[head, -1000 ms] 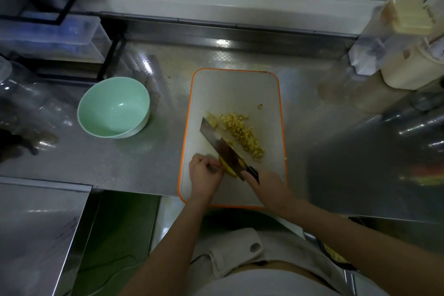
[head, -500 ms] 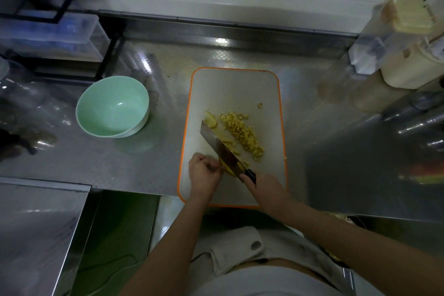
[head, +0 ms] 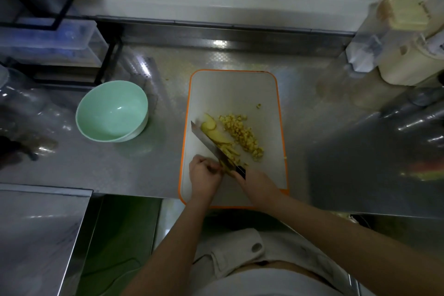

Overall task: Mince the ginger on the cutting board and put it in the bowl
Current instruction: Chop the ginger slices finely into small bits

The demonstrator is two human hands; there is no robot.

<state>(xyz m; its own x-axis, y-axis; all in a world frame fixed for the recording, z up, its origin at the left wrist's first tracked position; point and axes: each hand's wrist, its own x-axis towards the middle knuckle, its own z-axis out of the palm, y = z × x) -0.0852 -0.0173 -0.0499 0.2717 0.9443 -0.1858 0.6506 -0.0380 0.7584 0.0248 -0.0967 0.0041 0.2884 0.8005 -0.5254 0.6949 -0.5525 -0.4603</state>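
Two hands work at the near end of the cutting board (head: pixel 234 89), a white one with an orange rim that lies on the steel counter (head: pixel 163 170). The left hand (head: pixel 204 175) sits just left of the blade with its fingers curled close together, their tips pinning a yellow ginger piece (head: pixel 225 168) to the board (how much of it lies under the knuckles cannot be told). The right hand (head: pixel 258 184) is wrapped round the dark handle of the knife (head: pixel 207 142), fingers closed about it. The blade runs away from the person toward the upper left, edge down on the board, and meets the ginger beside the left fingertips. Along the blade's right side lie several ginger slices (head: pixel 215 133), overlapping, with a few thin strips nearer the hands. Just right of these is the diced ginger (head: pixel 242 136), a loose band of small cubes in the middle of the board, with a stray bit or two apart from it. The bowl (head: pixel 111 110), pale green, stands upright on the counter well left of the board, its glossy inside catching a highlight.
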